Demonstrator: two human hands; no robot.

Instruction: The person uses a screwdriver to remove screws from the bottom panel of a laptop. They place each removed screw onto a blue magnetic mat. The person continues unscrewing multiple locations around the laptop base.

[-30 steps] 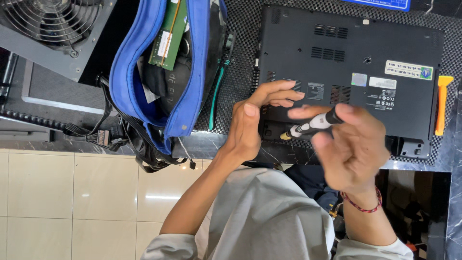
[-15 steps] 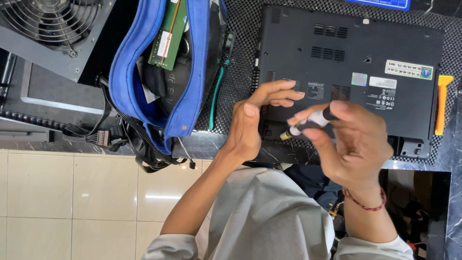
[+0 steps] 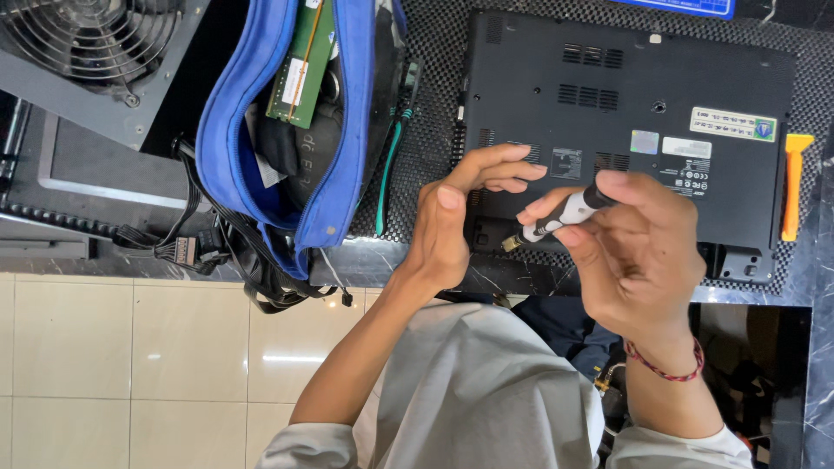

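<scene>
My right hand [image 3: 638,256] was closed around a small screwdriver [image 3: 556,217] with a black and white handle, pinched between thumb and fingers, its brass tip pointing left and down toward my left hand [image 3: 456,217]. That left hand held nothing; its fingers were loosely curled and half open, with the fingertips just above the screwdriver's handle. Both hands hovered over the near edge of a black laptop [image 3: 625,113], which lay upside down on a checkered mat [image 3: 434,113] on the worktop [image 3: 512,276]. An orange pry tool [image 3: 792,187] lay just beside the laptop's right edge. To the left sat an open blue pouch [image 3: 339,130] holding a green memory stick [image 3: 300,65], and further left a grey power supply [image 3: 82,56] with its fan.
</scene>
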